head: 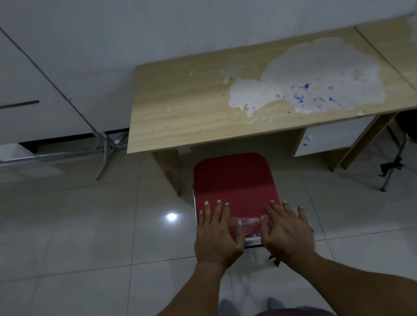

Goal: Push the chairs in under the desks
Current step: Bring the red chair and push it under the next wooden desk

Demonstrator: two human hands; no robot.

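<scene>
While both hands press it, red chair [233,181] apparently has plastic-wrapped backrest.

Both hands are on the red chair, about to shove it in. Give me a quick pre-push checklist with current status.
1. Left hand on the red padded chair: ok, flat on top, no grip closed.
2. Right hand likewise: ok.
3. Chair lined up with the opening under the wood-grain desk: ok.
4. Chair clear of the desk's white drawer unit: ok.
5. Floor under the desk free: cannot tell, shadowed.
6. Chair already tucked in: not ok.
</scene>
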